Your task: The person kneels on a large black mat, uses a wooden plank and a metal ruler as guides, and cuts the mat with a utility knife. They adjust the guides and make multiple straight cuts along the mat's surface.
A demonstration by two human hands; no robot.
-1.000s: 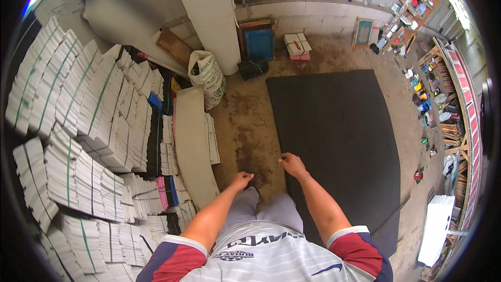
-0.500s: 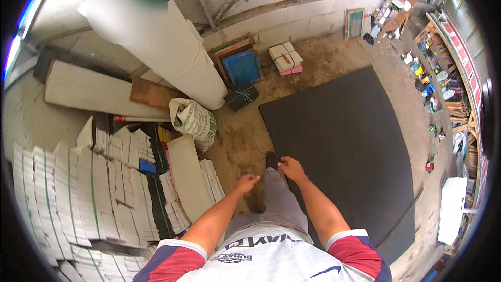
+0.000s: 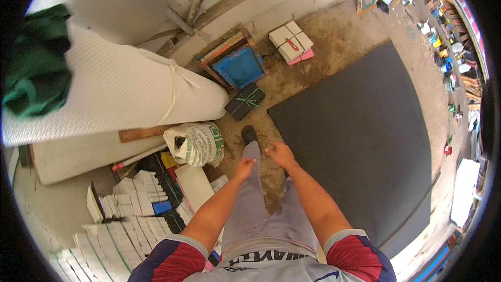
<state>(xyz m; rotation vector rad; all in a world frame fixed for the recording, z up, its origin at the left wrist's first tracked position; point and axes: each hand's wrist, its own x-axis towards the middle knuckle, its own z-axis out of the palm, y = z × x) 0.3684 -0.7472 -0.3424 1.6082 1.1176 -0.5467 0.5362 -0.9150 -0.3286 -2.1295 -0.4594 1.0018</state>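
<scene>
The step in hand seems to be one of walking: one dark shoe (image 3: 249, 134) is put forward on the floor (image 3: 334, 28), and both hands are in front of the body. The left hand (image 3: 245, 168) and the right hand (image 3: 281, 155) have loosely curled fingers, and no thing shows in them; whether something small is inside, I cannot tell. The large black sheet (image 3: 355, 141) lies flat on the floor, to the right of the right hand. The sack (image 3: 201, 143) stands to the left, near the left hand, and the black bundle (image 3: 245, 102), tied with green string, lies beyond the shoe. In my judgement, to grasp any of these calls for bending down and opening the fingers first.
</scene>
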